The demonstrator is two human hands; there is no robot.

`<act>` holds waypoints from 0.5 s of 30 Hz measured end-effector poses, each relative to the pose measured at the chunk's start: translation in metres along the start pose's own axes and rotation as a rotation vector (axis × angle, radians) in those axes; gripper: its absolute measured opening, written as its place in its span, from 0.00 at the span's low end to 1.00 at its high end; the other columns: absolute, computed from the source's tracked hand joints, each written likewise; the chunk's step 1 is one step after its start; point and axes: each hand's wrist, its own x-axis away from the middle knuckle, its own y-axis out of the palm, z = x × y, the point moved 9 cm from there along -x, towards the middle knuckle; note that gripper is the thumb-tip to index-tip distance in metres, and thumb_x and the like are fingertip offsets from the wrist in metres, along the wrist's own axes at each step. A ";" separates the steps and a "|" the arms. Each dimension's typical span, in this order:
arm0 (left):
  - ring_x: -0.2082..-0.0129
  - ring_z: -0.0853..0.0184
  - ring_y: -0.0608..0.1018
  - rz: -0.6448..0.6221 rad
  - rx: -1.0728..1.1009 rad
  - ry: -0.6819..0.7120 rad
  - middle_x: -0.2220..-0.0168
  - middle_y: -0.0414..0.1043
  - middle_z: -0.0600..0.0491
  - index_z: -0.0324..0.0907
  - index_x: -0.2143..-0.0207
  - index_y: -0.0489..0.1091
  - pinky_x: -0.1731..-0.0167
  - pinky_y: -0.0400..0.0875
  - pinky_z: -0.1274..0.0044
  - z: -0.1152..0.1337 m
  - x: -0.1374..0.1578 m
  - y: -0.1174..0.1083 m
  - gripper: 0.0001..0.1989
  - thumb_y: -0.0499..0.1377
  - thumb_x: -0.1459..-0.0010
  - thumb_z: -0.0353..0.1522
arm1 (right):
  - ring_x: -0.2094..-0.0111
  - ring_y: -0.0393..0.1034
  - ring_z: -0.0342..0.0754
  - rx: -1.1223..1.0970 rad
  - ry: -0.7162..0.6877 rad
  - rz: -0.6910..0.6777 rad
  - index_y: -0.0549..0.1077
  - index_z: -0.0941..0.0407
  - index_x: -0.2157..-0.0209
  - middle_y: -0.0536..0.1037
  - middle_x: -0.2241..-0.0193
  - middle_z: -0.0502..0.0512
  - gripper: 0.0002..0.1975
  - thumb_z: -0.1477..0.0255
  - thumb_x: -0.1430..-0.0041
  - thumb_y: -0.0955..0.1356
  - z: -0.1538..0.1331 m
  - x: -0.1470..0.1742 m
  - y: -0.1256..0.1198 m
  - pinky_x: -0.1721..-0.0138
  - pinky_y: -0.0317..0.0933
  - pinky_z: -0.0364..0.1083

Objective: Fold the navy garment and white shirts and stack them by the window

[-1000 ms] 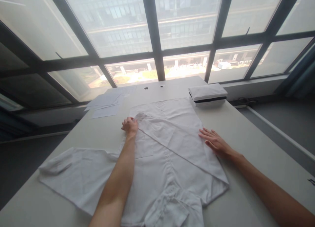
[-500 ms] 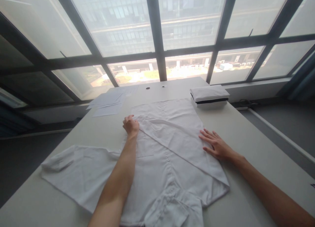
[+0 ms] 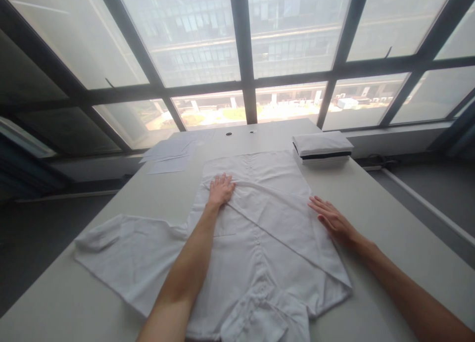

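A white button-up shirt (image 3: 241, 263) lies spread on the table, its collar end towards me. One sleeve (image 3: 129, 253) stretches out to the left; the other sleeve (image 3: 267, 203) is folded diagonally across the body. My left hand (image 3: 221, 188) rests flat on the cuff end of that folded sleeve, fingers spread. At the shirt's right side edge lies my right hand (image 3: 332, 218), fingers stretched out and touching the cloth. Neither hand grips anything. My left forearm hides part of the shirt's left front.
A stack of folded white cloth with a dark layer (image 3: 322, 146) stands at the table's back right. Several white sheets of paper (image 3: 168, 154) lie at the back left. The white table (image 3: 374, 218) ends near large windows (image 3: 208, 35).
My left hand has let go of the sleeve's cuff end, opened, and moved right onto the cloth. My right hand stays at the right edge. The view has shifted slightly.
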 end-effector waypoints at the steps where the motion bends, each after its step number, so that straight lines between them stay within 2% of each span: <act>1: 0.28 0.45 0.48 0.013 0.003 -0.009 0.26 0.46 0.47 0.47 0.30 0.58 0.33 0.43 0.50 -0.001 0.000 -0.001 0.29 0.45 0.29 0.46 | 0.29 0.47 0.58 -0.004 0.004 0.014 0.61 0.49 0.32 0.57 0.31 0.57 0.29 0.55 0.27 0.53 0.001 0.000 -0.001 0.32 0.45 0.66; 6: 0.29 0.48 0.55 0.115 0.069 -0.041 0.29 0.54 0.45 0.46 0.31 0.58 0.34 0.48 0.53 -0.006 -0.003 -0.009 0.29 0.47 0.29 0.44 | 0.29 0.48 0.58 0.036 0.010 0.007 0.62 0.49 0.32 0.58 0.31 0.58 0.29 0.55 0.27 0.53 0.004 0.000 0.002 0.32 0.47 0.66; 10: 0.34 0.51 0.65 0.315 0.127 -0.215 0.36 0.66 0.39 0.40 0.35 0.64 0.35 0.53 0.56 -0.040 0.000 -0.032 0.24 0.49 0.30 0.35 | 0.29 0.48 0.57 0.050 0.010 -0.004 0.62 0.49 0.32 0.58 0.31 0.57 0.28 0.56 0.27 0.53 0.005 0.000 0.005 0.32 0.47 0.65; 12: 0.38 0.51 0.70 0.349 0.139 -0.261 0.41 0.71 0.38 0.38 0.38 0.67 0.37 0.57 0.57 -0.054 0.002 -0.039 0.22 0.52 0.33 0.31 | 0.29 0.48 0.57 0.056 0.010 -0.008 0.62 0.50 0.32 0.58 0.31 0.58 0.28 0.56 0.27 0.54 0.006 -0.001 0.006 0.32 0.47 0.66; 15: 0.45 0.55 0.75 0.366 0.157 -0.240 0.47 0.76 0.41 0.38 0.40 0.68 0.41 0.65 0.66 -0.060 0.003 -0.046 0.23 0.57 0.38 0.27 | 0.29 0.47 0.58 0.069 0.009 -0.007 0.62 0.49 0.32 0.57 0.31 0.58 0.28 0.55 0.28 0.55 0.005 0.000 0.006 0.32 0.47 0.67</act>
